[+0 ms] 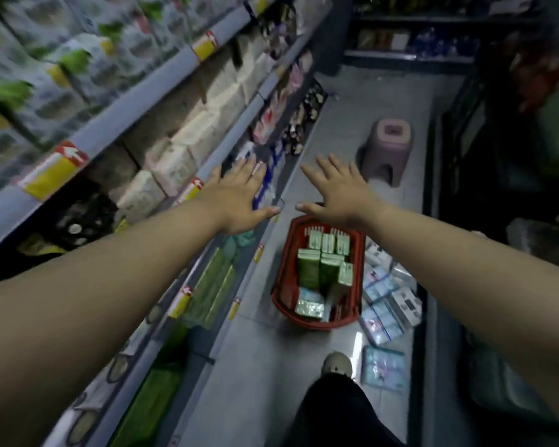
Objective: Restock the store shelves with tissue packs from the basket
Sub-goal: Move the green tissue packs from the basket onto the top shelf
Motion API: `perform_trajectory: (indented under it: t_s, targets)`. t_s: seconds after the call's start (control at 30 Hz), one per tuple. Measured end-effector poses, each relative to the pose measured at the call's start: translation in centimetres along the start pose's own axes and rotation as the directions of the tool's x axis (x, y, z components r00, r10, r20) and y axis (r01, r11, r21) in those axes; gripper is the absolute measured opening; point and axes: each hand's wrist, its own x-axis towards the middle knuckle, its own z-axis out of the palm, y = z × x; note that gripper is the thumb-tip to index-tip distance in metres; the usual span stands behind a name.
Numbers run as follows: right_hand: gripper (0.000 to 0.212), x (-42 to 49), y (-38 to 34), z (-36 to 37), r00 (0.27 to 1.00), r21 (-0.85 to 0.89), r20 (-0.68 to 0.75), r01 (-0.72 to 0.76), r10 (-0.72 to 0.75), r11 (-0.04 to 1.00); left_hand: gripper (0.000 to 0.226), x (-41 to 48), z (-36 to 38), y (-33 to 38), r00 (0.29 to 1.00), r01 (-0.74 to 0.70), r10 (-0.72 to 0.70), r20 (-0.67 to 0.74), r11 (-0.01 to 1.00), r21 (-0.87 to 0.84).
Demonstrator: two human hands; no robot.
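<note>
Left hand (239, 196), right hand (336, 195) above basket (284, 280).

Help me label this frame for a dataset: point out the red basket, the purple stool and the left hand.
red basket (286, 269), head view, on its left wall.
purple stool (386, 154), head view, on its front side.
left hand (239, 195), head view, on the back of the hand.

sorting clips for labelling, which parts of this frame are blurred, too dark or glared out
Head view: the upper left shelves smear with motion blur, labels unreadable. Head view: the rack on the right sinks into shadow. Head view: the red basket and its green tissue packs are fairly sharp; a glare streak marks the floor near it.
</note>
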Motion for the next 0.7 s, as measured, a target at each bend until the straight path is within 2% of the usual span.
perform_trajectory:
  t_s: [0.2,0.4,0.57,0.7]
  targets:
    - [0.087,2.1,8.5,8.5,0.984,0.002,0.101,-0.147,0.146,0.989,0.093,10.1,7.1,4.9,0.992,-0.049,0.051,0.118,0.999,-0.022]
    - [0.086,5.2,15.3,18.2,0.938,0.004,0.310,-0.166,0.157,0.986,0.094,19.7,15.7,8.3,0.979,-0.052,0.065,0.195,0.996,-0.073]
    - [0.086,6.9,17.4,27.2,0.872,0.051,0.465,-0.197,0.151,0.979,0.095,22.9,25.8,9.5,0.970,-0.080,0.102,0.220,0.991,-0.106]
    - [0.086,6.8,17.5,35.7,0.806,0.069,0.571,-0.234,0.154,0.970,0.093,23.2,33.8,10.1,0.953,-0.016,0.075,0.293,0.980,-0.199]
